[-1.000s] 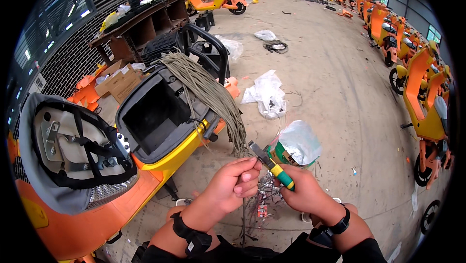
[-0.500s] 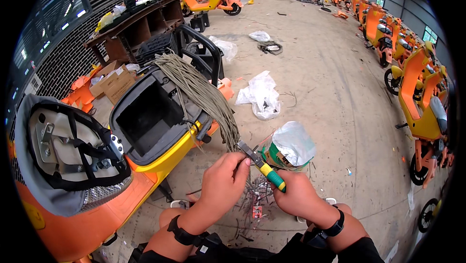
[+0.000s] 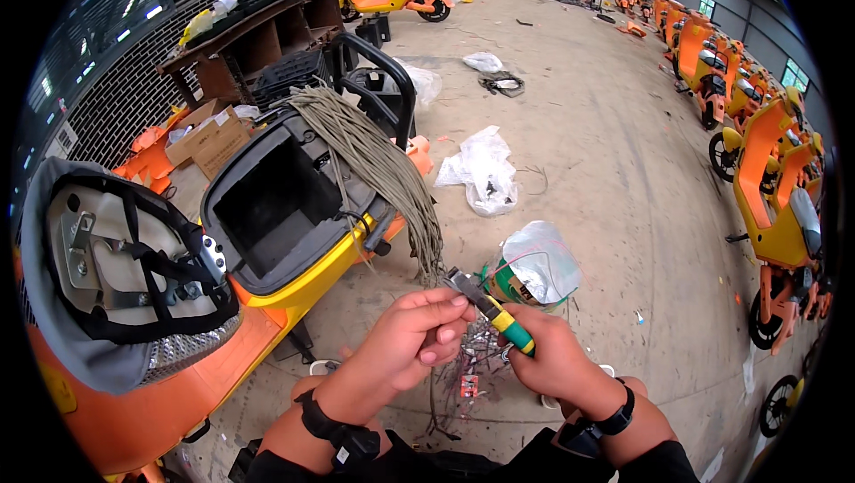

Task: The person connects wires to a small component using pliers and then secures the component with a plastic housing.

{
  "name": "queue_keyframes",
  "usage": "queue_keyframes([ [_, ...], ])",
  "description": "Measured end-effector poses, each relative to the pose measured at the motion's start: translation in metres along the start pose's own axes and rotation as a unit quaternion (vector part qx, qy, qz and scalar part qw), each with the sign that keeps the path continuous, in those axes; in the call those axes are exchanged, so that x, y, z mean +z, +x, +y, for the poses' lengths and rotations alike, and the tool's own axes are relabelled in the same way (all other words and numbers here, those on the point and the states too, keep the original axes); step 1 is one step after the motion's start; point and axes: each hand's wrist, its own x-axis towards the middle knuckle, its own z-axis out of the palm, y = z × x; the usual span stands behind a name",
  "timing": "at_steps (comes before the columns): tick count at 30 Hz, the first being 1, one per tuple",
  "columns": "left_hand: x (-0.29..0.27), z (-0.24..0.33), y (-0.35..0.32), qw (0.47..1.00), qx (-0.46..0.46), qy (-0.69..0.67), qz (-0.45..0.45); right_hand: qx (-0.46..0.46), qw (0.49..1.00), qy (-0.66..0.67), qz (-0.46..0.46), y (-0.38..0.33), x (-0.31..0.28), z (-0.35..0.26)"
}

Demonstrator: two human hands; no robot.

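Across bare concrete floor (image 3: 606, 171), orange scooters (image 3: 775, 189) line the hall

Brown cardboard boxes (image 3: 211, 137) sit open at centre left; a clear plastic bag (image 3: 540, 262) lies mid-frame, right of centre.

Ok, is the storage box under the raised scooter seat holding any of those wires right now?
No, the open storage box looks bare inside; the wire bundle lies draped over its rim and hangs down toward the hands.
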Motion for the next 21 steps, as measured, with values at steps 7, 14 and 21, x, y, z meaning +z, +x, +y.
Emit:
queue_keyframes([
  [7,-0.004,-0.007,0.003,0.996,0.06,0.053,0.03,0.034,0.999,-0.029,-0.005,0.004,-0.004,-0.011],
  [14,0.003,-0.022,0.012,0.627,0.394,0.635,0.218,0.108,0.993,-0.044,0.007,0.004,-0.003,-0.021],
  [21,0.012,-0.019,0.011,0.537,0.435,0.687,0.225,0.115,0.993,-0.025,0.008,-0.001,-0.009,-0.022],
])
